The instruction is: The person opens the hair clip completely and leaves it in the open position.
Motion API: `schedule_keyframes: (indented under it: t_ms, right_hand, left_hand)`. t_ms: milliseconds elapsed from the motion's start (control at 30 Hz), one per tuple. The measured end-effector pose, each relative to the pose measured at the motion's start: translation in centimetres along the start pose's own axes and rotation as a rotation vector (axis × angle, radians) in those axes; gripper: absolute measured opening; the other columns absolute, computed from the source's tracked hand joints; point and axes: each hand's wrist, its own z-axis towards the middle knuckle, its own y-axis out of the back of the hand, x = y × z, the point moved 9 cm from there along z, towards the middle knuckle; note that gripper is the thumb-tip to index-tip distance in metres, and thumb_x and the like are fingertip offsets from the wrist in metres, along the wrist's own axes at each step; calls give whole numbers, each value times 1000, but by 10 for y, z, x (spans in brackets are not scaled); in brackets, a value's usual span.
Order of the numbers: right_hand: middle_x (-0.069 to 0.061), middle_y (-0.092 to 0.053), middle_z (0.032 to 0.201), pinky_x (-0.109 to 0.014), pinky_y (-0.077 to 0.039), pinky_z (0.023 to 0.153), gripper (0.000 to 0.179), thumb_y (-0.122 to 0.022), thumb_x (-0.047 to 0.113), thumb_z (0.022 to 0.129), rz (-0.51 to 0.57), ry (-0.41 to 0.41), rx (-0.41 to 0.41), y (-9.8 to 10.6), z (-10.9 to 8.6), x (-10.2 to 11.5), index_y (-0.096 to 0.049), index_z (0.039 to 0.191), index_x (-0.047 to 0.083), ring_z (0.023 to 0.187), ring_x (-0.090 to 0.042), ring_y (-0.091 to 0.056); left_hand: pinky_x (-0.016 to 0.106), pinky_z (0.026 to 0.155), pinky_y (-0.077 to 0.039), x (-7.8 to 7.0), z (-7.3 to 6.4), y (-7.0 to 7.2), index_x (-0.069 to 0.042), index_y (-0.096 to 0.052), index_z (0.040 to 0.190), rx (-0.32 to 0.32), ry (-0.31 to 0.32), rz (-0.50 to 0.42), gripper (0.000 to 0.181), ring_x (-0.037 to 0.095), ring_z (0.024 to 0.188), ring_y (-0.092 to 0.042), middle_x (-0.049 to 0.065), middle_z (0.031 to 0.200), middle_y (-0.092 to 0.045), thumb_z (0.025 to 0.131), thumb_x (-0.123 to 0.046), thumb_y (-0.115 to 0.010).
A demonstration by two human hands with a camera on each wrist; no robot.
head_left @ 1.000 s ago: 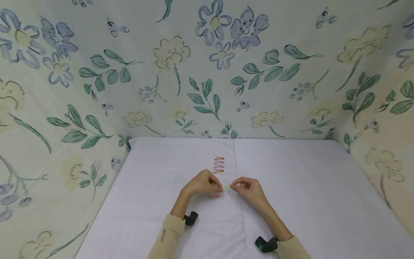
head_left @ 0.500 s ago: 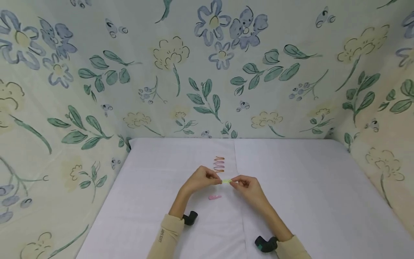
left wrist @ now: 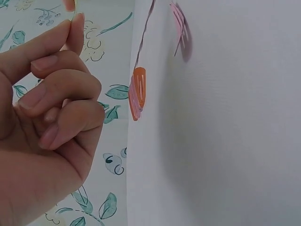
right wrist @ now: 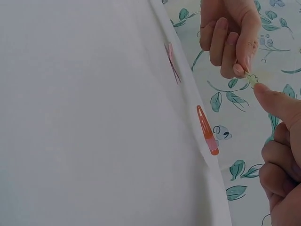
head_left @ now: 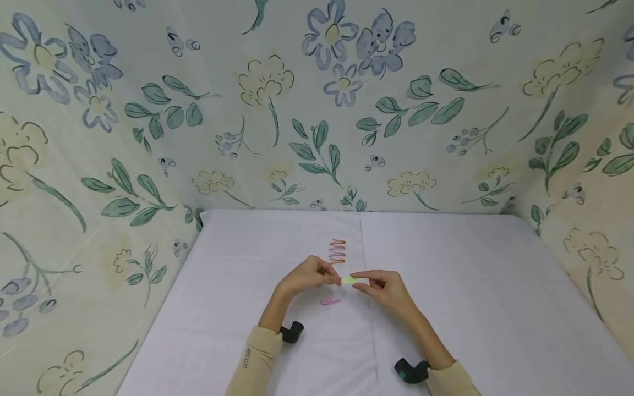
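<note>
A small yellow-green snap hair clip (head_left: 349, 280) is held just off the white cloth between both hands. My left hand (head_left: 309, 274) pinches its left end between thumb and forefinger; in the left wrist view the other fingers of that hand (left wrist: 61, 99) are curled in. At the clip's right end, my right hand (head_left: 388, 290) has thumb and forefinger around it, and the right wrist view shows the thumb (right wrist: 275, 101) against the clip (right wrist: 252, 79). Below the hands lies a pink hair clip (head_left: 330, 301).
Beyond the hands, several orange and pink hair clips (head_left: 338, 254) lie in a column on the white-covered table (head_left: 446, 308). A crease runs down the cloth. Floral fabric (head_left: 317, 110) hangs behind and at the sides.
Both hands have lifted slightly away from the pink clip, bringing the yellow-green clip with them and uncovering the pink one. The right thumb and forefinger have spread a little, and the yellow-green clip shows broader.
</note>
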Motion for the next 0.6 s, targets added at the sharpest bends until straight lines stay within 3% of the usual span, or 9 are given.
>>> schedule_keyframes:
  t_ms: [333,600]
  right_hand:
    - [3,-32,54,-18,-26,47,20,-84,8,85,0,87,-35,0,0,5,-82,105,9,53,4,-27]
    - [-2,-37,55,-25,-27,45,17,-81,-7,82,15,221,-144,6,-1,19,-82,97,1,56,4,-29]
  left_hand:
    - [24,65,-40,1,1,1,-2,-79,98,0,-20,-3,13,9,77,-52,16,100,-79,97,-8,-69]
    - [25,75,-51,-4,0,2,-3,-81,97,-1,-69,-46,11,8,81,-63,8,96,-80,95,-12,-75]
